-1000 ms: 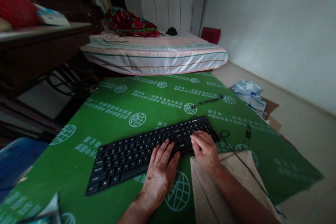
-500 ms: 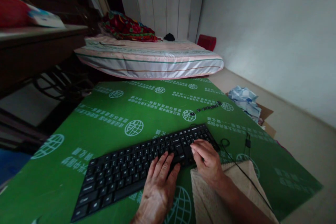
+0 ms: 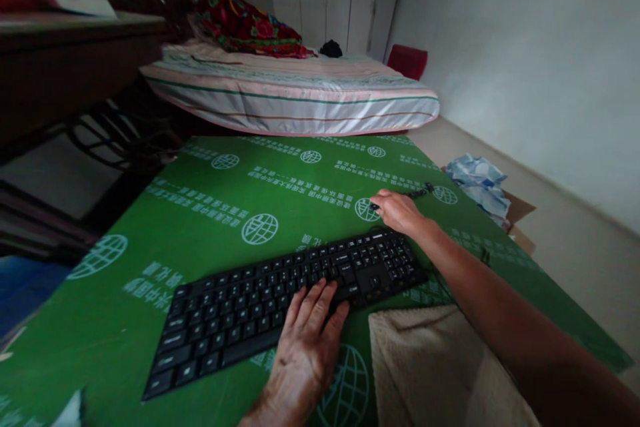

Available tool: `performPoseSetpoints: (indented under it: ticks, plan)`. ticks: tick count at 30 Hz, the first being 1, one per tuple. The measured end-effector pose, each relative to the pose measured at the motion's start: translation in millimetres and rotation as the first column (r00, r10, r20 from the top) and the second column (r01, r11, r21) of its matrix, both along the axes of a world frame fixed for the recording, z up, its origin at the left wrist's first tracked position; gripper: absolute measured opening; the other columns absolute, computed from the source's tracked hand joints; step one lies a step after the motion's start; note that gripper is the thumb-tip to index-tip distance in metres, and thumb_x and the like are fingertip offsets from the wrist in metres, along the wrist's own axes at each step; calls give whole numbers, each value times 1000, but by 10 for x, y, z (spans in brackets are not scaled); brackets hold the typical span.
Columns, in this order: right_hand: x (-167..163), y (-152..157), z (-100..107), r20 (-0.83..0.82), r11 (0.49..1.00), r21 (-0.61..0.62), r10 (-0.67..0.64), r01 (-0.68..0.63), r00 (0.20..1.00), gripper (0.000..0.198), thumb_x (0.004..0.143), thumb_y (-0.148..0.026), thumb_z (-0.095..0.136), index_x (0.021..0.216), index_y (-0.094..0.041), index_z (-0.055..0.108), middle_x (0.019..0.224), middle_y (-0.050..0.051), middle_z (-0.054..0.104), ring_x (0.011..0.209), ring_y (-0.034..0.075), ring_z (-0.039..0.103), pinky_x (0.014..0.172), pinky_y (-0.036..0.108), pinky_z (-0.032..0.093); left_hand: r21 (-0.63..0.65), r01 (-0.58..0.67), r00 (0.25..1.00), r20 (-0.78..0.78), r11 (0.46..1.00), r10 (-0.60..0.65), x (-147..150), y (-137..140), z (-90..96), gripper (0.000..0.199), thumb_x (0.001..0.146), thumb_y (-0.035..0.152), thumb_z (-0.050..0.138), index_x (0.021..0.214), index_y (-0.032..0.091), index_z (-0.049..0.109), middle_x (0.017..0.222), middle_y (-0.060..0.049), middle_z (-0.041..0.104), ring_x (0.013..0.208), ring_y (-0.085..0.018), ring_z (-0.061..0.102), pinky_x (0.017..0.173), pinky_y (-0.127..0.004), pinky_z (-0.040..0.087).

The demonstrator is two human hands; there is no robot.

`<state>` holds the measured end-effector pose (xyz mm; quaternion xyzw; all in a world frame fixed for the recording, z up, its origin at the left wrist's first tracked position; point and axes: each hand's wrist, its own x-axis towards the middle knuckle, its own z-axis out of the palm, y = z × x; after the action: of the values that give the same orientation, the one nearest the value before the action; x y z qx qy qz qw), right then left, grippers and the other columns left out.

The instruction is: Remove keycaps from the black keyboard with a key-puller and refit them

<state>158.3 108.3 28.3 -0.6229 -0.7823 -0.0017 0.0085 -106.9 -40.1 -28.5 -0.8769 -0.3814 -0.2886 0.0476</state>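
Note:
A black keyboard [image 3: 235,310] lies at a slant on the green board. My left hand [image 3: 310,340] rests on its near edge and lower keys, fingers stretched out and lying flat. Farther off, past the keyboard's right end, my right hand [image 3: 399,209] has thumb and fingers pinched on a small black keycap [image 3: 375,206] at the board's surface. Just beyond that hand a row of loose black keycaps [image 3: 423,191] lies on the board, partly covered by the hand. A folded beige cloth [image 3: 425,360] lies below my right forearm.
The green board [image 3: 195,233] bears white print. The keyboard's cable plug [image 3: 485,255] lies right of my forearm. A bed [image 3: 300,97] stands behind, and a crumpled blue-white bag [image 3: 477,180] sits on cardboard at the right. A dark wooden desk [image 3: 75,53] is at the left.
My right hand has moved from above the keyboard's right part forward to the near end of the keycap row. My left hand stays on the keyboard. The view has tilted slightly.

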Motion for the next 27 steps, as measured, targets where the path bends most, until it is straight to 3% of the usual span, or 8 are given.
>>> performPoseSetpoints:
  ticks: [5,11,22,27]
  plan:
    - [-47,157,-48,93,994,-103,40,-30,995,25,84,-16,53,106,-20,65,103,7,64,90,18,63,76,26,45,-26,3,1000,19,1000,-2,2,-18,36,31,87,11,45,107,22,66,126,-10,59,123,-27,49,104,-48,38]
    - [-63,205,-48,156,990,-139,49,-27,987,25,84,-12,51,102,-17,68,104,10,66,96,20,62,78,28,45,-53,19,999,34,998,-17,-5,-23,4,30,84,10,49,110,18,63,128,-11,58,124,-28,47,105,-50,37]
    - [-30,239,-110,135,994,-103,51,-37,990,22,85,-10,49,92,-13,70,96,12,67,88,21,63,73,28,44,-91,26,998,66,995,-20,-10,-14,20,30,84,8,51,113,12,58,125,-14,58,123,-30,47,99,-51,44]
    - [-112,47,-2,24,994,-52,101,-100,995,20,88,-17,50,93,-15,70,92,8,67,83,18,63,71,27,43,-101,55,985,167,993,-37,-10,-13,54,30,84,8,51,113,11,58,122,-15,60,124,-28,47,100,-48,47]
